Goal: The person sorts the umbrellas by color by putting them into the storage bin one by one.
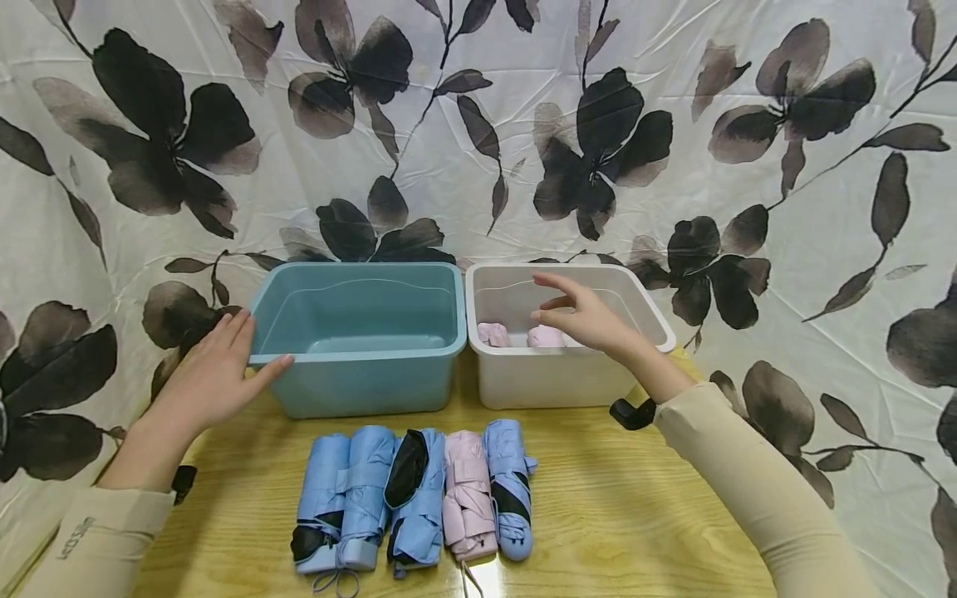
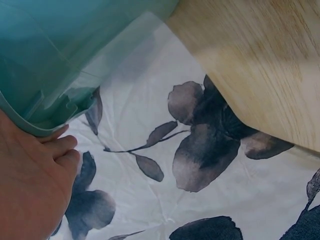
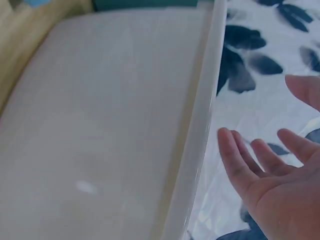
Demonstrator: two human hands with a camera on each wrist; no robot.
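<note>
My left hand (image 1: 212,371) rests at the left end of a blue-green plastic bin (image 1: 359,355), its thumb by the front rim; in the left wrist view its fingers (image 2: 64,150) touch the rim's outer side. My right hand (image 1: 586,316) hovers over a white bin (image 1: 553,378), fingers apart, with nothing in them. Inside the white bin lie a pink bundle (image 1: 493,334) and a second pink bundle (image 1: 546,336), partly hidden by the front wall. In the right wrist view the right fingers (image 3: 235,160) appear beyond the white rim (image 3: 200,135).
In front of the bins, folded umbrellas lie side by side on the wooden table (image 1: 613,498): several blue ones, such as the rightmost blue umbrella (image 1: 508,473), and one pink umbrella (image 1: 469,490). A flower-printed cloth (image 1: 478,208) hangs behind and around the table.
</note>
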